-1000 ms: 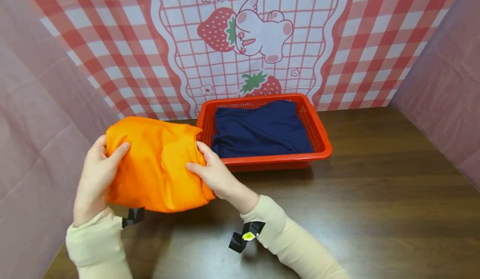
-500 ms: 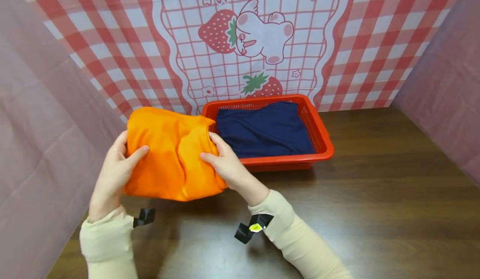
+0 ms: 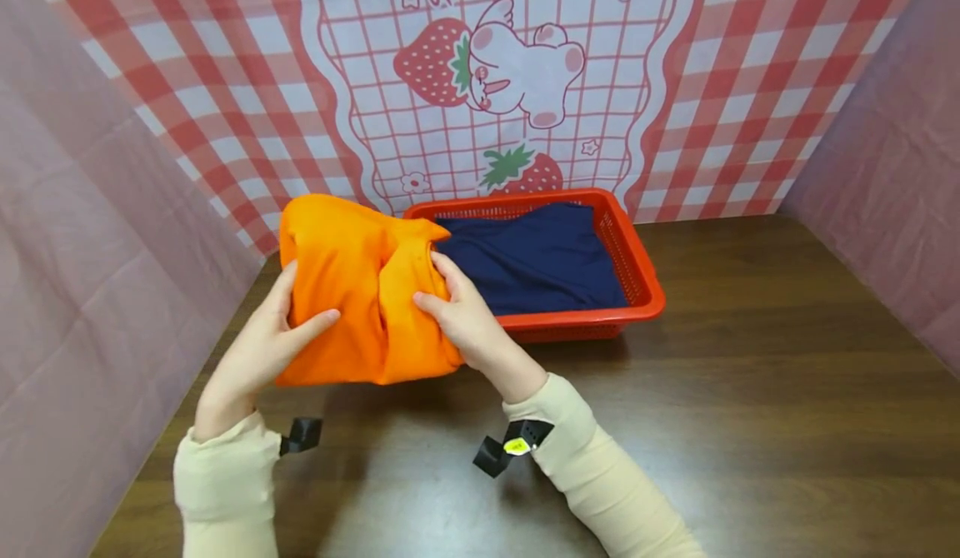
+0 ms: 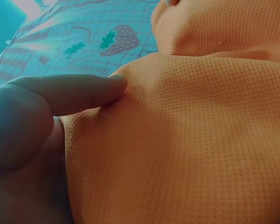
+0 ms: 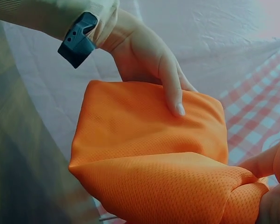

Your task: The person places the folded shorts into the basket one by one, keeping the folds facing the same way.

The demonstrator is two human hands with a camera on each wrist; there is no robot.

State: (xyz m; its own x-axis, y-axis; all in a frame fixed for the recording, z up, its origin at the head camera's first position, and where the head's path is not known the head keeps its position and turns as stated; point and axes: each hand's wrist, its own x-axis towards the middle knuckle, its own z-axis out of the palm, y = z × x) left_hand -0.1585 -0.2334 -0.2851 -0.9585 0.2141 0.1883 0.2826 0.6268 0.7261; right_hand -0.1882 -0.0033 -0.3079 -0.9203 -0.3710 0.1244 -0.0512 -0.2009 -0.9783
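A folded orange garment (image 3: 341,291) of dimpled mesh fabric is held up over the table, left of the basket in the head view. My left hand (image 3: 255,354) grips its left edge, thumb lying across the front and the other fingers hidden behind. At the opposite edge my right hand (image 3: 476,325) pinches the folded layers between thumb and fingers. Up close in the left wrist view, the thumb (image 4: 84,93) presses on the fabric. A loose fold crosses the garment's middle in the right wrist view. Navy cloth (image 3: 525,262) lies spread inside the red plastic basket (image 3: 643,291).
The basket stands on the brown wooden table (image 3: 750,391) against a red-and-white checked backdrop (image 3: 750,83) with strawberry prints. Pinkish curtains (image 3: 97,291) hang along both sides. A black wrist mount (image 3: 517,441) sits at each sleeve cuff.
Both hands have carried the orange garment to the right and slightly farther away, and its right edge now overlaps the basket's left side in the head view. The basket and navy cloth stay put.
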